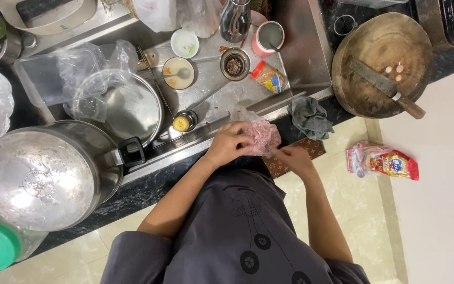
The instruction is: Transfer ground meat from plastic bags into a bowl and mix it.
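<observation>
- The left hand (pixel 230 143) is closed around a clear plastic bag of pink minced meat (pixel 261 135), fingers curled over the bag's near side.
- The right hand (pixel 293 156) pinches the bag's lower corner with its fingertips; the two hands almost touch across the bag.
- The bag sits at the front edge of the steel sink (pixel 295 58), above the dark counter rim, held rather than resting as far as can be told.
- Just beyond the right hand lies a crumpled grey cloth (pixel 310 117) on the sink's rim.
- Further beyond the grip, inside the sink, stand a small cup with yellow contents (pixel 184 122), a bowl with a spoon (pixel 178 72), the drain strainer (pixel 235 64) and an orange-capped packet (pixel 270 77).
- Out past the right hand, a round wooden chopping board (pixel 382 63) carries a cleaver (pixel 384 87).
- Past the left hand stands a large steel pot with a lid (pixel 40 176).
- A red snack packet (pixel 384 160) lies on the white surface beside the right hand's side.
</observation>
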